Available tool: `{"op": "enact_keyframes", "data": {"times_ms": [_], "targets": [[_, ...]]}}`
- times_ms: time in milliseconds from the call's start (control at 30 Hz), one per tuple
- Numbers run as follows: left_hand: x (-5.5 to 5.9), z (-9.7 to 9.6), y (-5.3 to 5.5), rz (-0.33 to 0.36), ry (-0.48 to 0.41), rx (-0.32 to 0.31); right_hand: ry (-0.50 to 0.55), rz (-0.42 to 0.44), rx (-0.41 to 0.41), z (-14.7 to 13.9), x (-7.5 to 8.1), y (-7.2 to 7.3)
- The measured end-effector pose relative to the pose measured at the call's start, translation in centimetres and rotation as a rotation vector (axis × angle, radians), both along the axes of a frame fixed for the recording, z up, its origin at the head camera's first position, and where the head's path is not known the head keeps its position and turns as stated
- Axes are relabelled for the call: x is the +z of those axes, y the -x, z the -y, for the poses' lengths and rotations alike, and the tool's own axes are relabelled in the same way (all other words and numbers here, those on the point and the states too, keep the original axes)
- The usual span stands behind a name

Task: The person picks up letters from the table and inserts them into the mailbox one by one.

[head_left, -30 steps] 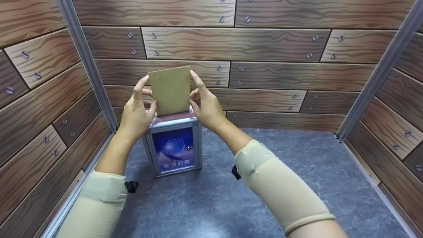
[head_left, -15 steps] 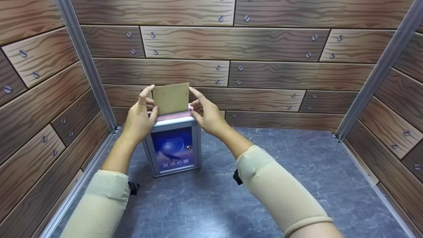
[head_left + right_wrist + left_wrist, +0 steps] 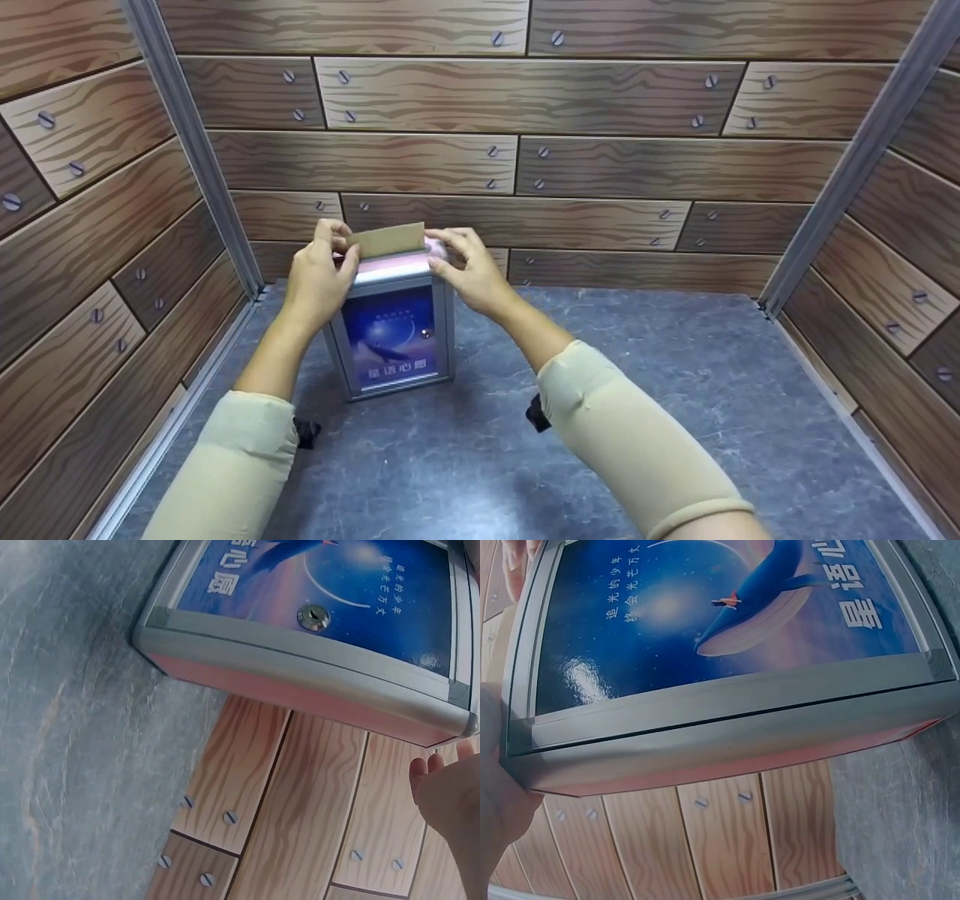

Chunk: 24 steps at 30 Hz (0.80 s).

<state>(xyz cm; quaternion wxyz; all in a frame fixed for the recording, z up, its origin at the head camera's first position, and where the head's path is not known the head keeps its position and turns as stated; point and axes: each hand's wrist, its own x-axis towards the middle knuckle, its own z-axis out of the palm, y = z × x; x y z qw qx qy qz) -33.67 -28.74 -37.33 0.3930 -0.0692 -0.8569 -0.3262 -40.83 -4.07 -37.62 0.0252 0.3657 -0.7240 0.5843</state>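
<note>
A brown kraft-paper envelope (image 3: 388, 241) stands upright at the top of an aluminium-framed box (image 3: 397, 337), its lower part hidden inside. The box has a pink top and a blue front panel with a whale picture. My left hand (image 3: 315, 277) holds the envelope's left edge, fingers bent and thumb at the near side. On the opposite edge, my right hand (image 3: 474, 270) grips with its index finger near the upper corner and its thumb low by the box top. Both wrist views show the box from the side, with the left hand (image 3: 502, 787) and right hand (image 3: 454, 791) only partly visible.
The box stands on a grey marbled floor (image 3: 480, 450). Wood-patterned walls (image 3: 600, 165) with metal corner posts (image 3: 847, 165) enclose it at the back and both sides. A round lock (image 3: 313, 616) sits on the box front.
The envelope has moved down into the box top, and much less of it shows. Both hands have come down slightly with it, the fingers bending more. The box has stayed in place.
</note>
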Motion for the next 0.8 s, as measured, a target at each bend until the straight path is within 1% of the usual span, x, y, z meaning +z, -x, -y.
{"op": "enact_keyframes", "data": {"times_ms": [167, 367, 433, 467, 533, 600, 667, 733, 800], "targets": [[-0.4, 0.0, 0.2, -0.010, 0.010, 0.034, 0.015, 0.041, -0.006, -0.1, -0.4, -0.2], [-0.8, 0.0, 0.3, 0.002, 0.027, 0.081, -0.005, 0.046, -0.054, -1.0, -1.1, -0.1], [-0.8, -0.1, 0.3, 0.027, 0.042, 0.109, -0.023, 0.030, -0.064, -1.5, -1.3, 0.0], [-0.7, -0.2, 0.2, 0.048, 0.059, 0.130, -0.057, 0.002, -0.079, -1.8, -1.3, 0.1], [-0.6, -0.4, 0.0, 0.099, 0.104, 0.177, -0.172, -0.083, -0.120, -2.6, -1.3, 0.2], [-0.3, -0.9, -0.2, 0.142, 0.155, 0.222, -0.329, -0.190, -0.172, -3.4, -1.2, 0.1], [0.1, -1.5, -0.4, 0.166, 0.195, 0.244, -0.495, -0.286, -0.218, -4.5, -0.9, -0.1], [0.6, -2.5, -0.7, 0.171, 0.224, 0.245, -0.629, -0.324, -0.229, -5.6, -0.5, -0.4], [0.9, -3.8, -0.9, 0.165, 0.247, 0.229, -0.744, -0.322, -0.218, -7.0, 0.0, -0.9]]}}
